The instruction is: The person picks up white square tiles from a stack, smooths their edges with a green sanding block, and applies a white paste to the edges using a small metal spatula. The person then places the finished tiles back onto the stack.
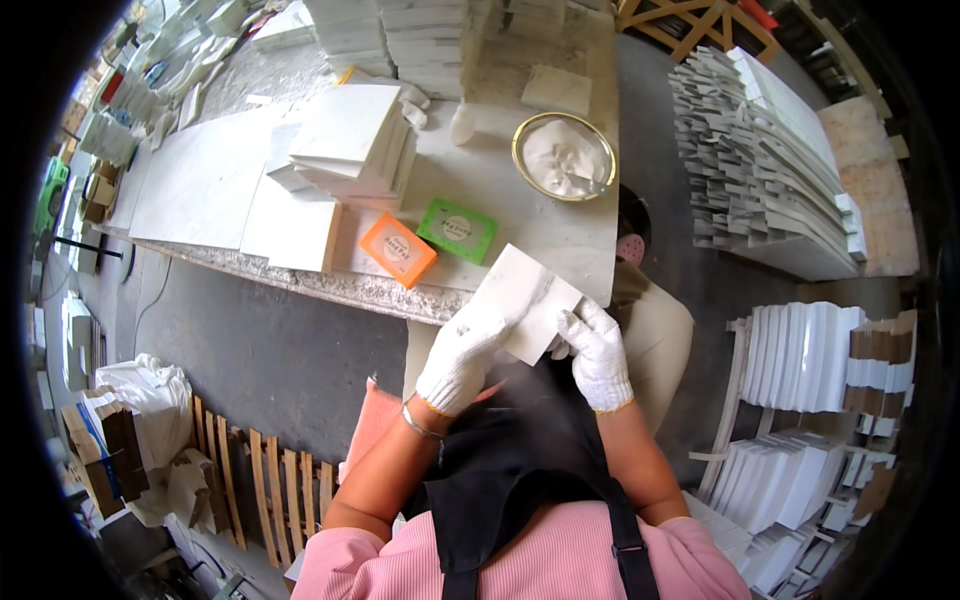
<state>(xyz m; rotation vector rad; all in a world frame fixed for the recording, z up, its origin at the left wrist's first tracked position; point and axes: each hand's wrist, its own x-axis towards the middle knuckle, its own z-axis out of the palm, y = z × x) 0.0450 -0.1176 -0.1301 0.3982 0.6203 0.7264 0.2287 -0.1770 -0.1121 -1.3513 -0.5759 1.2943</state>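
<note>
Between my two white-gloved hands I hold a white marble tile [528, 298] with a grey vein across it, tilted just off the table's front edge. My left hand [462, 355] grips its left side, and my right hand [592, 345] pinches the lower right corner. On the table beyond the tile lie an orange hand pad box [398, 250] and a green hand pad box [457, 231], side by side. A gold-rimmed bowl [565, 158] of white paste, with a spatula [590, 184] in it, stands near the right edge.
Stacked tiles [350, 140] stand on the stone-topped table [560, 245], with taller stacks behind. Rows of thin slabs [750, 150] sit on a pallet at right, above racked white tiles [805, 355]. A wooden pallet [265, 490] and a white sack [150, 405] lie at lower left.
</note>
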